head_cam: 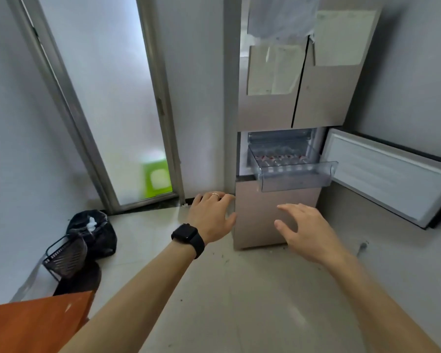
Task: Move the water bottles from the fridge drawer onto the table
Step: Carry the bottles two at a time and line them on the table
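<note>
At far right, against the wall, the fridge point(316, 103) stands with its middle door point(392, 174) swung open to the right. Clear drawer point(294, 175) pulled out; water bottles point(280, 160) lie in a row inside, some red showing. Both hands empty, held up in front of the fridge, below the drawer. Left hand point(210, 217): fingers straight and spread, black watch point(187, 236) on wrist. Right hand point(308, 231): fingers loosely apart, holding nothing. Orange-brown table point(33, 324) corner at near left, well apart from the drawer.
</note>
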Demonstrator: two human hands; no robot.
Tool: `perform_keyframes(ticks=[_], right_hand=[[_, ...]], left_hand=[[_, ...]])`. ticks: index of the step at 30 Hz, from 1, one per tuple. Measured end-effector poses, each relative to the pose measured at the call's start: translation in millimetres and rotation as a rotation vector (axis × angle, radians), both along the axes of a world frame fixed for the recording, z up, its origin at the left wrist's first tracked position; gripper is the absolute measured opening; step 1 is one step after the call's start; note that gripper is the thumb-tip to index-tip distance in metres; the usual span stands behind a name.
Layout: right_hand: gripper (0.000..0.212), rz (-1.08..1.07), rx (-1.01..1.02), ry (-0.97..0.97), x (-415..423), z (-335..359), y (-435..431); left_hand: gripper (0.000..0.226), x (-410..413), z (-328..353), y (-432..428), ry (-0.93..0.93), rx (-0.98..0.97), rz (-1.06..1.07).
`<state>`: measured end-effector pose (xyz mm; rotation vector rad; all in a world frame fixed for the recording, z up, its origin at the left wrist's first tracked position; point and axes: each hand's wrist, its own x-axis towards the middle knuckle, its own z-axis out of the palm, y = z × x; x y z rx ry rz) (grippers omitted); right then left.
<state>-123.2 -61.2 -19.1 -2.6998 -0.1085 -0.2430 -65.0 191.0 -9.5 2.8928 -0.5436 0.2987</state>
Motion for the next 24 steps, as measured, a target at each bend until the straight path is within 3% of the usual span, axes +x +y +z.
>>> perform_keyframes(ticks=[12,24], right_hand=[[0.051,-0.211,0.071,0.032,169,-4,-101],[0.058,-0.27,0.17,0.196,321,-59,-218]], left_hand=[[0.047,214,-7,-104,0.081,-0.017,-0.162],[0.049,376,-75,-228,0.237,0.063,-0.253]])
